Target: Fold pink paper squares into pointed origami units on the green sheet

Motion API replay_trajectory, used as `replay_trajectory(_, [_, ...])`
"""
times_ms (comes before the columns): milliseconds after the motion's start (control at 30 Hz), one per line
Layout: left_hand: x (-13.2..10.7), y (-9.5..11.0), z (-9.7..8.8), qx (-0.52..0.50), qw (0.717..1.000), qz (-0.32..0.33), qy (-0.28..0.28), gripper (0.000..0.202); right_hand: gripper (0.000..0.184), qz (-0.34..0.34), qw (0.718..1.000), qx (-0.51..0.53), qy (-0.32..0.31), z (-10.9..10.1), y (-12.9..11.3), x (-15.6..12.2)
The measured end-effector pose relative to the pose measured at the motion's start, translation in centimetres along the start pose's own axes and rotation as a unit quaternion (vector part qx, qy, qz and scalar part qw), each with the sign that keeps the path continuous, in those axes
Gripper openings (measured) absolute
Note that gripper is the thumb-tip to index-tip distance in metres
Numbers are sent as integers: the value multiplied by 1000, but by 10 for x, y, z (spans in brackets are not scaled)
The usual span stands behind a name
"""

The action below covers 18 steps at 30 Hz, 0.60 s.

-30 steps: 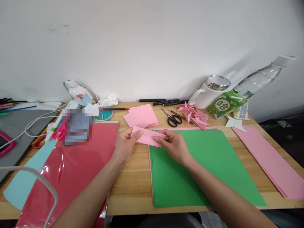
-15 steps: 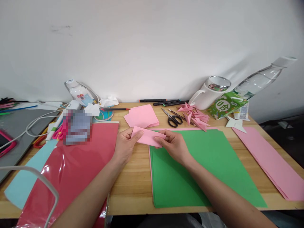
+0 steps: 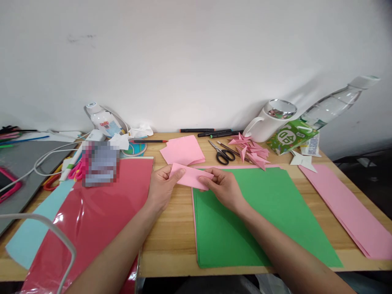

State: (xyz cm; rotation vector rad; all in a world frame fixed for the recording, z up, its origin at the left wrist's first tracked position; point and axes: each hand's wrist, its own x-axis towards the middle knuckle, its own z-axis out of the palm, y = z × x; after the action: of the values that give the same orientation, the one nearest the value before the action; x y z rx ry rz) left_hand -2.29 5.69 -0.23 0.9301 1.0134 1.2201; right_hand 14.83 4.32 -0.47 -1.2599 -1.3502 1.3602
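Observation:
A folded strip of pink paper (image 3: 192, 178) is held between both hands, above the table and the left edge of the green paper sheets (image 3: 254, 220). My left hand (image 3: 161, 185) pinches its left end, thumb on top and the fingers behind. At the right end, my right hand (image 3: 225, 185) grips it the same way, with the fingertips partly hidden under the paper. Just beyond the hands lies a stack of pink paper squares (image 3: 183, 150). Black-handled scissors (image 3: 225, 155) rest to the right of that stack.
Folded pink paper pieces (image 3: 252, 153) lie by a white mug (image 3: 269, 120), a green carton (image 3: 290, 136) and a tilted clear bottle (image 3: 333, 104). Pink strips (image 3: 346, 208) are at right. A red sheet in plastic (image 3: 101, 220), a cable (image 3: 61, 232) and markers (image 3: 219, 133) surround the workspace.
Both hands keep their grip on the pink paper, with hardly any movement. The view has shifted very slightly.

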Motion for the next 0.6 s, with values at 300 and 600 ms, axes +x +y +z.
replay_trajectory(300, [0,-1,0,-8,1000,1,-2,24,29,4,1000,22,1,0,-1,0])
replay_trajectory(600, [1,1,0,-8,1000,-20,0,26,38,-2,1000,24,12,-1,-1,1])
